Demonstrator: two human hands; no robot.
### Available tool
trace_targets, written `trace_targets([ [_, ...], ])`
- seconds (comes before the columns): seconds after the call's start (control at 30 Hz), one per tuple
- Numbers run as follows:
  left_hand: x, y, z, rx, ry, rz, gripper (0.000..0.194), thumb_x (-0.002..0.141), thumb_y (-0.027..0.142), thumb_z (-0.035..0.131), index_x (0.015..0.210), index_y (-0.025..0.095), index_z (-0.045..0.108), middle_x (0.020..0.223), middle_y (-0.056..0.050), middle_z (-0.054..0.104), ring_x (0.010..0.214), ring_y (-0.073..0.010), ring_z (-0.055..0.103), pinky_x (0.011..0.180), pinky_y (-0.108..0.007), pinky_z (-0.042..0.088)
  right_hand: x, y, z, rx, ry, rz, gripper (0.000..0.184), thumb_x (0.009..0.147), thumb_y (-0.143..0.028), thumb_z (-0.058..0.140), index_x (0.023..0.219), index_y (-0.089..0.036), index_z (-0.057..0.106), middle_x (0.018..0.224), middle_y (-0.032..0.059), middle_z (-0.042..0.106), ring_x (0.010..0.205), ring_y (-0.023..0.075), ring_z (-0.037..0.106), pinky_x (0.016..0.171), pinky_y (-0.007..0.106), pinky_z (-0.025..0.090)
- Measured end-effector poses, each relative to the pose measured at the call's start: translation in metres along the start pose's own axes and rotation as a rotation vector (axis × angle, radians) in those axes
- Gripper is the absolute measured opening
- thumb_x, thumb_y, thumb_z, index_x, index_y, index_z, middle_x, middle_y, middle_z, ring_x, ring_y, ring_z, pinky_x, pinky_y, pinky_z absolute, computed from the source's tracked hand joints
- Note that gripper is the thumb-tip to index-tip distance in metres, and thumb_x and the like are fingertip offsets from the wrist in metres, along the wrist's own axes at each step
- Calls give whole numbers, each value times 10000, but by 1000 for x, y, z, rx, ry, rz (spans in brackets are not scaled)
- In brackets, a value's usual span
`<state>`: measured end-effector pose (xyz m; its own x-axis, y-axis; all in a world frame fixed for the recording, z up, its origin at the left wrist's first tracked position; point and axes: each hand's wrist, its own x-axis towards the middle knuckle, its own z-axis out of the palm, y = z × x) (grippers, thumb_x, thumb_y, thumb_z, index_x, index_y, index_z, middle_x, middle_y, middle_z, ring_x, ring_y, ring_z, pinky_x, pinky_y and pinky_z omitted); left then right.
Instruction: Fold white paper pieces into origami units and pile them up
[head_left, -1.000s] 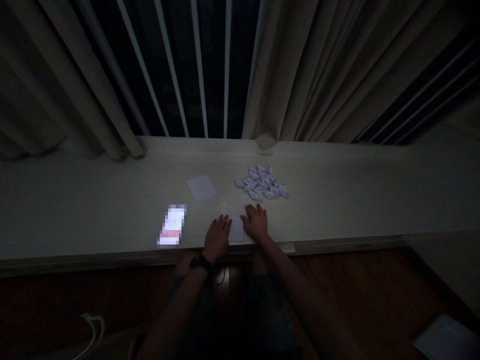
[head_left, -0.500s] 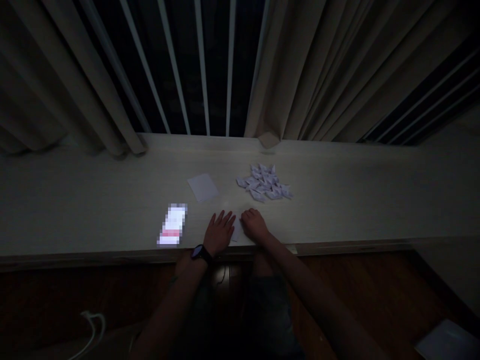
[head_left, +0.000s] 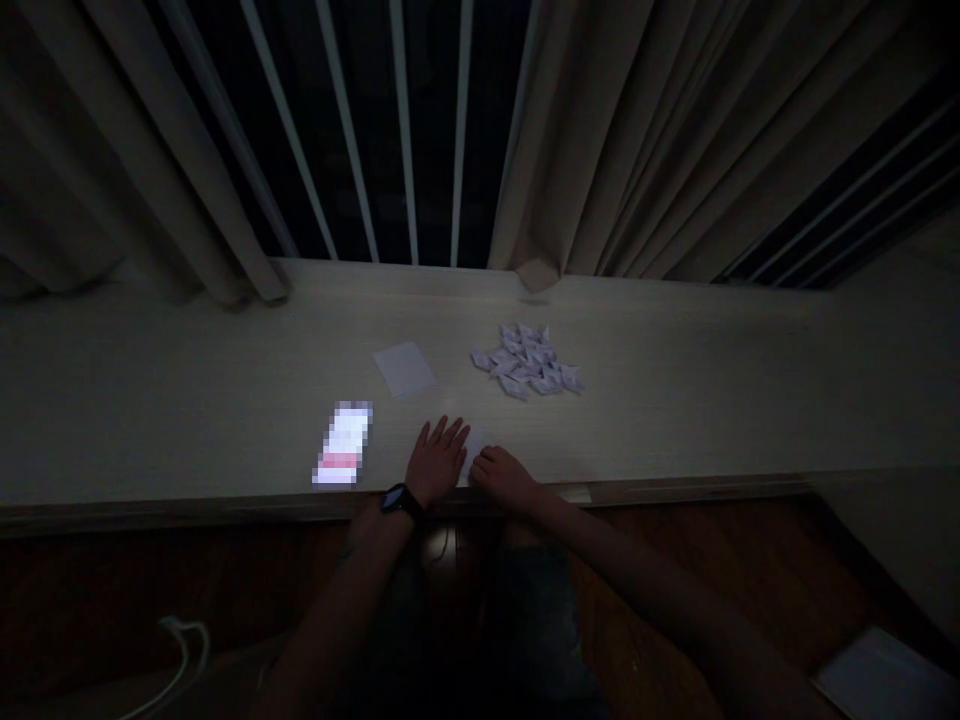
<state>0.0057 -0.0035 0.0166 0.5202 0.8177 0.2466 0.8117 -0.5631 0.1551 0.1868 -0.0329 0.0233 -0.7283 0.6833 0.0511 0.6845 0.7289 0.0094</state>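
Observation:
In dim light, my left hand [head_left: 435, 462] lies flat with fingers spread on a small white paper [head_left: 474, 448] near the front edge of the pale ledge [head_left: 712, 390]. A dark watch is on that wrist. My right hand [head_left: 501, 472] is curled, its fingers pressed down on the paper's right side at the ledge's edge. Most of the paper is hidden under the two hands.
A pile of several folded white paper pieces [head_left: 527, 360] lies beyond my right hand. One flat white sheet [head_left: 404, 368] lies beyond my left. A lit phone [head_left: 343, 444] sits to the left. Curtains [head_left: 637, 140] hang behind the ledge. White paper [head_left: 885, 675] lies on the floor at the right.
My right hand has curled from flat and drawn back toward the ledge's front edge over the paper. My left hand has stayed flat on the paper, and less of the paper shows.

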Motion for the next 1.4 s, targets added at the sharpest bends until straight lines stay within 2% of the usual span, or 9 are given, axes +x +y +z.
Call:
trace_targets([
  [0.27, 0, 0, 2, 35, 23, -5, 452, 947, 325, 319, 1390, 288, 405, 1470, -11, 383, 1389, -245, 259, 1143, -500, 154, 3, -12, -7, 176, -57, -28, 105, 854, -177, 550, 924, -138, 617, 929, 105, 640, 926, 213, 526, 818, 328, 409],
  [0.33, 0, 0, 2, 31, 28, -7, 450, 947, 328, 321, 1387, 290, 408, 1467, -12, 387, 1388, -244, 261, 1144, -501, 151, 2, -16, -7, 380, 2, 104, 106, 841, -197, 549, 871, -146, 636, 885, 85, 661, 867, 191, 563, 781, 295, 424],
  [0.5, 0, 0, 2, 21, 38, -10, 449, 945, 323, 330, 1384, 277, 416, 1462, -19, 396, 1387, -247, 262, 1143, -508, 151, 7, -14, -1, 1144, 13, 728, 295, 864, -281, 473, 644, -148, 617, 509, -7, 583, 448, 103, 510, 479, 208, 384],
  [0.63, 0, 0, 2, 17, 35, 0, 453, 949, 320, 322, 1390, 264, 411, 1464, -28, 391, 1385, -258, 264, 1137, -515, 164, 17, -4, 2, 1457, 43, 936, 270, 811, -252, 575, 572, -127, 590, 453, -6, 547, 388, 91, 475, 406, 204, 348],
  [0.77, -1, -1, 2, 12, 34, 4, 453, 951, 326, 317, 1391, 269, 409, 1463, -30, 392, 1384, -261, 267, 1135, -521, 160, 32, 10, 4, 1457, 76, 1107, 203, 833, -258, 624, 805, -58, 644, 746, 97, 666, 626, 140, 606, 573, 242, 484],
  [0.87, 0, 0, 2, 12, 30, 3, 454, 952, 334, 313, 1392, 275, 408, 1465, -25, 390, 1383, -259, 270, 1136, -519, 160, 43, 24, 5, 1447, 74, 1142, 351, 887, -334, 579, 1154, -107, 553, 1143, 118, 578, 971, 207, 595, 823, 385, 514],
  [0.93, 0, 0, 2, 13, 29, 1, 456, 952, 337, 312, 1394, 277, 405, 1466, -23, 389, 1384, -258, 268, 1136, -517, 161, 48, 34, 5, 1437, 86, 1159, 371, 892, -342, 571, 1189, -125, 532, 1187, 112, 551, 1013, 216, 579, 852, 410, 505],
  [1.23, -1, 1, 1, -10, 40, -25, 460, 933, 308, 348, 1384, 252, 420, 1444, -28, 422, 1379, -255, 275, 1130, -503, 192, 57, 46, 12, 1406, 179, 1191, 361, 890, -340, 572, 1173, -118, 543, 1169, 113, 563, 996, 215, 586, 839, 398, 510],
  [1.4, -1, 1, 0, -32, 63, -52, 440, 926, 334, 373, 1340, 225, 475, 1390, -57, 485, 1346, -266, 323, 1129, -496, 199, 54, 41, 15, 1425, 212, 1140, 163, 776, -205, 614, 751, -50, 658, 603, 88, 653, 507, 128, 588, 492, 211, 478],
])
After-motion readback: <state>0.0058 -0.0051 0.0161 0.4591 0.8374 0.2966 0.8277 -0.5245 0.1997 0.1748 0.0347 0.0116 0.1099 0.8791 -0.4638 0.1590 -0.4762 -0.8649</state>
